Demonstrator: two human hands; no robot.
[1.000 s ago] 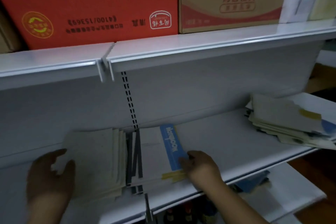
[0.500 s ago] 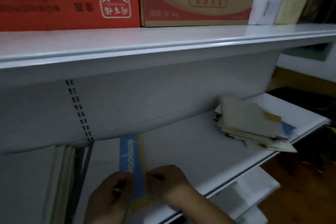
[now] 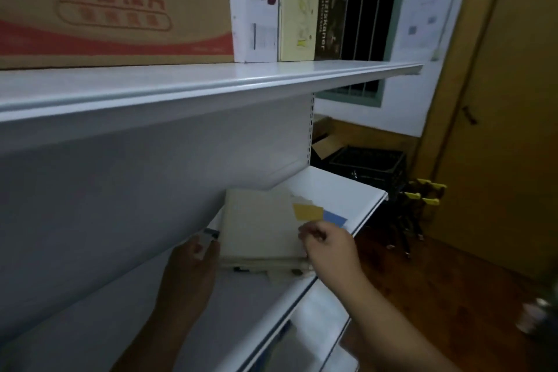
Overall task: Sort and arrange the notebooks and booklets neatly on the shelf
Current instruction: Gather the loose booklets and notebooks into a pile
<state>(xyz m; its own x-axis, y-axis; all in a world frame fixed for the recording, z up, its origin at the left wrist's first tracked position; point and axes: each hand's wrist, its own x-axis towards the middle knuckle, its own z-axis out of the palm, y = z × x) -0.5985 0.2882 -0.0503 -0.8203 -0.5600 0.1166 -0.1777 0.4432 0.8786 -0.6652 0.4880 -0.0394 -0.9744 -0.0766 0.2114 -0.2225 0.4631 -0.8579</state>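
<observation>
A loose pile of cream notebooks and booklets (image 3: 259, 223) lies flat near the right end of the white middle shelf (image 3: 347, 190). A yellow corner and a blue corner stick out from under the top cover on the right. My left hand (image 3: 193, 263) touches the pile's left edge, its thumb against a small grey booklet edge there. My right hand (image 3: 329, 246) grips the pile's front right corner, fingers curled over the top cover.
On the upper shelf (image 3: 211, 81) stand a brown carton (image 3: 114, 3) and upright boxes (image 3: 287, 6). To the right are a black crate (image 3: 371, 167), a wooden floor and a door. A lower shelf juts out below.
The view swung right, away from the sorted stacks with the blue-edged booklet. Both hands left those stacks and now sit at the loose pile on the right.
</observation>
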